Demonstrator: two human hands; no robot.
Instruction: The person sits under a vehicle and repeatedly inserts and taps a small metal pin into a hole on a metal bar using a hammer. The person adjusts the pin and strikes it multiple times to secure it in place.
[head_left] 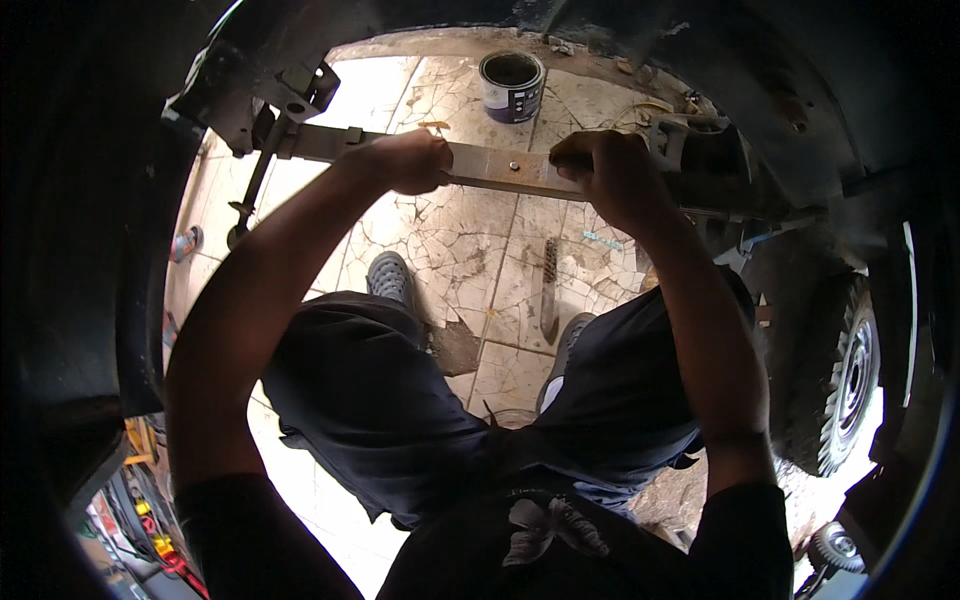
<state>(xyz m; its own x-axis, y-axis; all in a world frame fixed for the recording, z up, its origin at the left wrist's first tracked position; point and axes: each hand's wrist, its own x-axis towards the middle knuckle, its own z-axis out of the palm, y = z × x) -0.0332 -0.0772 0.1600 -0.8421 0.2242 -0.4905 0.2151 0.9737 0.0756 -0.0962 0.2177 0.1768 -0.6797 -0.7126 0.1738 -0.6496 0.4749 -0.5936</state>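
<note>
A long flat metal bar, apparently a leaf spring (490, 165), crosses in front of me, with a bolt head (514, 166) near its middle. My left hand (415, 162) is closed at the bar, left of the bolt. On the other side of the bolt, my right hand (615, 178) is curled around the bar, with a dark patch by its fingertips that I cannot make out. An open paint can (512, 88) stands on the floor beyond the bar. Between my feet lies a narrow tool, seemingly a wire brush (549, 290).
Dark vehicle bodywork (780, 110) arches around me. A metal link (262, 175) hangs at the bar's left end. To the right stands a wheel with a treaded tyre (848, 375). Colourful items (150, 520) lie at lower left. Cracked tiles (465, 235) cover the floor.
</note>
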